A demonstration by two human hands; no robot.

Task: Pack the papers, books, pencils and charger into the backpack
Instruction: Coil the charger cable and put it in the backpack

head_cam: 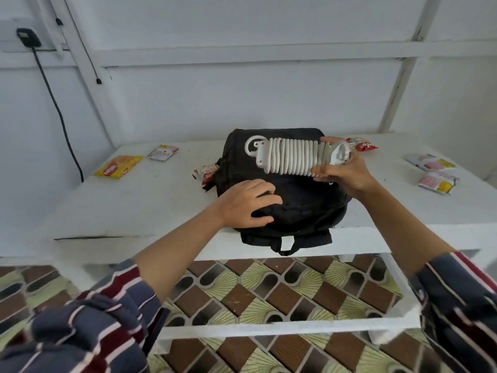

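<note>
Reaching forward from a rolled-up striped sleeve (457,300), the right arm is raised over the far half of the bag with the wrist bent. The right hand (347,173) grips one end of a white charger (290,158). Its thick white cable is wound in tight coils along the body and a loop of cable sticks out at the free end. The thumb lies under the coils and the fingers curl over the top of the gripped end. The charger is held level in the air, above the black fabric backpack (301,205) and apart from it.

The backpack lies flat on the white table (134,205), its carry handle and straps hanging over the near edge. Whether a zip is undone cannot be told.

The left arm stretches out lower, forearm bare. The left hand (246,203) rests palm down on the near left part of the backpack, fingers spread and lightly bent, holding nothing.

A red-and-white snack packet (205,173) lies against the backpack's left side. Further left lies a yellow snack packet (118,166). More packets lie well apart on the right of the table. Below the table is a patterned tiled floor (242,292).
</note>
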